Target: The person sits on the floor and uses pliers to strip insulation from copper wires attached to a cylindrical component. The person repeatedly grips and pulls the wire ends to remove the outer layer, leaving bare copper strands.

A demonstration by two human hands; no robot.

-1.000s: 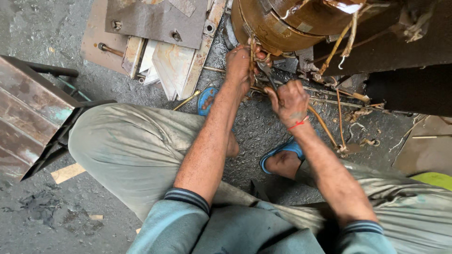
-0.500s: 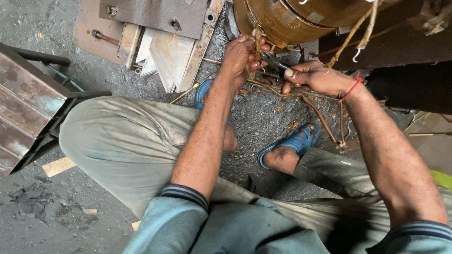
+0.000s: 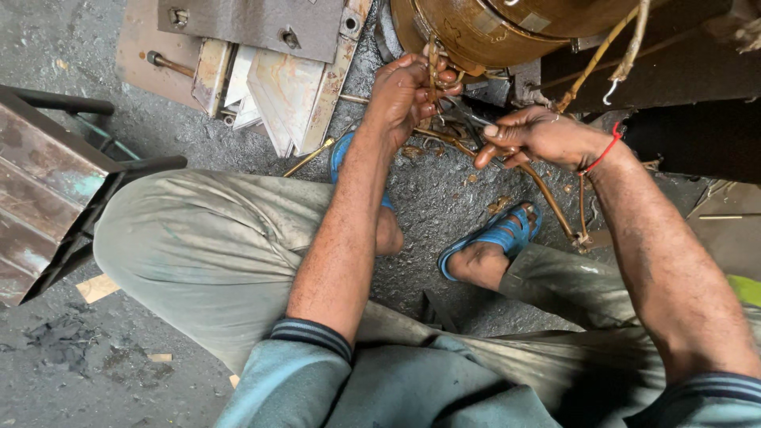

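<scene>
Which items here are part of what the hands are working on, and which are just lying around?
In hand:
left hand gripping the stiff wires
right hand holding a dark tool
round brown metal drum the wires run from

Lying about:
grey metal plates
dark metal stand
wood scrap

No packages, labels, signs or screens anywhere in view.

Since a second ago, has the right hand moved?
Yes. The right hand has shifted rightward and up toward the brown drum, away from the left hand.
</scene>
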